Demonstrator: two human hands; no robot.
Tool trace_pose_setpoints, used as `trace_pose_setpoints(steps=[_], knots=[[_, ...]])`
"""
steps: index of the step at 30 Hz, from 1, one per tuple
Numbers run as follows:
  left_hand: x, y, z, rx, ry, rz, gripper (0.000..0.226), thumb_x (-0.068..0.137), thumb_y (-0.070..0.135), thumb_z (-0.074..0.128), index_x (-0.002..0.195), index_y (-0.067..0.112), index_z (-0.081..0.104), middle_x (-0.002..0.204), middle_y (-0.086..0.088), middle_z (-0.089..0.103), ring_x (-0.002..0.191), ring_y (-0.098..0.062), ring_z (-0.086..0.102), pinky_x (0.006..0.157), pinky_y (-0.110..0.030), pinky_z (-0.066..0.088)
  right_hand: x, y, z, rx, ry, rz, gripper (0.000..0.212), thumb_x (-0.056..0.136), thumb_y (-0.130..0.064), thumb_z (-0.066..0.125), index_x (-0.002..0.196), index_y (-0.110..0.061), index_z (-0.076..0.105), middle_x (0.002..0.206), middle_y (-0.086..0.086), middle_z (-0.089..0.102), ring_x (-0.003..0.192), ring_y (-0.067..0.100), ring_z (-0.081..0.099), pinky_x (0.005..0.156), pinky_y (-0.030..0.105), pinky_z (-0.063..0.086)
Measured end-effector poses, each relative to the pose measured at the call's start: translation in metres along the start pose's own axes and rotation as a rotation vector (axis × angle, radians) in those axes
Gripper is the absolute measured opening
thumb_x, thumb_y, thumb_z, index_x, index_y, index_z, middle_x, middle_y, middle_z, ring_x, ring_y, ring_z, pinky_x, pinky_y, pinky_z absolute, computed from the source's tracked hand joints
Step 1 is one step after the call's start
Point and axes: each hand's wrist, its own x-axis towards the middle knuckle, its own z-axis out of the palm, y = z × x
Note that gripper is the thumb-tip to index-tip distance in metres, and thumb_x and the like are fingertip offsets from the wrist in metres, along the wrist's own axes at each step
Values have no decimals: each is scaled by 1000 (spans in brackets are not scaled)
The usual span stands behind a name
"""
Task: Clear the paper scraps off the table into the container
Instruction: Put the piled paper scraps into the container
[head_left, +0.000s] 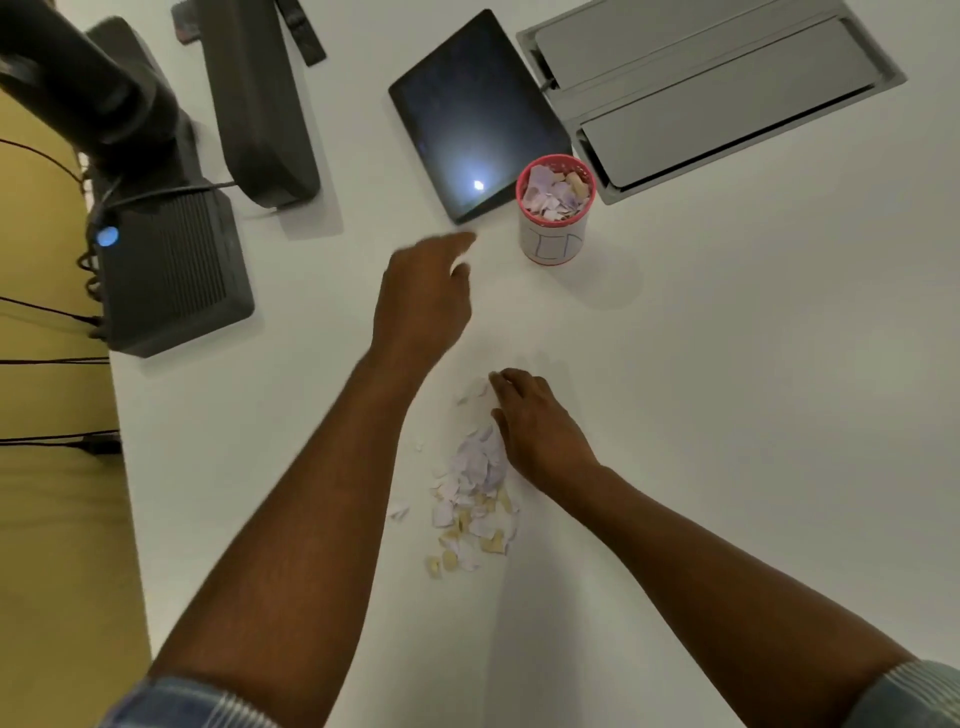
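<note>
A pile of white, lilac and tan paper scraps (475, 499) lies on the white table (727, 395) near its middle. My right hand (540, 426) rests flat on the table, its fingers against the pile's upper right edge. My left hand (423, 291) is raised and blurred, left of the container, and seems to pinch a small white scrap between its fingertips. The container (555, 228) is a white cup with a pink rim. It stands upright beyond the pile and is filled with scraps nearly to the rim.
A dark tablet (467, 114) lies just behind the cup on its left. Behind the cup on the right is a grey metal tray unit (717, 88). Black devices with cables (166, 270) line the table's left edge. A few stray scraps (400, 512) lie left of the pile.
</note>
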Motion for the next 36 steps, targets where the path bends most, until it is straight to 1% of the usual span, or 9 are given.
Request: trace_pose_setpoints(steps=[5, 7, 11, 18, 23, 26, 30, 33, 36], knots=[[-86, -77, 2, 19, 20, -232, 31, 89, 5, 53, 118, 11, 64, 121, -9, 64, 109, -24, 62, 99, -37, 49, 13, -7, 6, -84, -24, -74, 41, 99, -15, 44, 138, -4, 41, 134, 14, 46, 117, 28, 43, 93, 35, 44], [-121, -98, 4, 104, -44, -330, 35, 90, 5, 52, 124, 12, 59, 128, -11, 54, 117, -26, 54, 101, -32, 43, 16, -10, 9, -149, -50, -125, 42, 95, -12, 49, 136, -4, 44, 130, 14, 48, 114, 30, 46, 90, 36, 45], [-171, -118, 14, 185, -178, -516, 41, 93, 18, 52, 134, 18, 48, 132, -11, 38, 122, -29, 41, 96, -38, 44, 15, -16, 13, -236, -123, -245, 45, 88, -8, 56, 133, -6, 50, 133, 14, 49, 117, 32, 46, 93, 38, 44], [-196, -91, 40, 84, -204, -347, 49, 91, 41, 54, 136, 23, 47, 124, -4, 38, 114, -21, 38, 92, -31, 44, -23, -17, 9, -245, -109, -311, 23, 89, -16, 59, 110, -8, 64, 112, 11, 61, 100, 29, 57, 78, 36, 49], [-215, -78, 50, 195, -263, -278, 57, 88, 53, 53, 136, 25, 44, 123, 1, 40, 110, -16, 43, 85, -31, 49, -60, -8, 8, -272, -130, -214, 28, 78, -11, 73, 106, -9, 67, 110, 11, 64, 98, 29, 61, 74, 34, 51], [-231, -75, 49, 257, -274, -236, 57, 86, 56, 53, 134, 25, 47, 121, 1, 42, 106, -16, 46, 82, -31, 48, -75, -4, 4, -248, -90, -121, 30, 85, -14, 68, 114, -9, 64, 117, 12, 62, 105, 30, 60, 81, 36, 51], [-249, -73, 50, 256, -292, -277, 63, 82, 62, 54, 133, 27, 45, 124, 3, 41, 110, -15, 43, 82, -31, 50, -85, -7, -2, -146, -176, 147, 55, 95, -45, 47, 141, -17, 38, 141, 2, 39, 127, 20, 37, 97, 31, 42], [-253, -68, 53, 181, -279, -312, 65, 81, 58, 60, 135, 26, 42, 125, 2, 39, 113, -15, 41, 82, -28, 51, -84, -19, 2, -122, -210, 158, 62, 94, -51, 46, 144, -18, 32, 139, 2, 36, 127, 19, 34, 91, 31, 46], [-250, -61, 58, 127, -257, -307, 48, 87, 39, 61, 131, 23, 48, 120, 1, 44, 107, -15, 46, 81, -25, 49, -80, -27, 9, -232, -260, 57, 55, 93, -37, 55, 141, -18, 35, 134, 6, 38, 120, 23, 39, 72, 29, 46]])
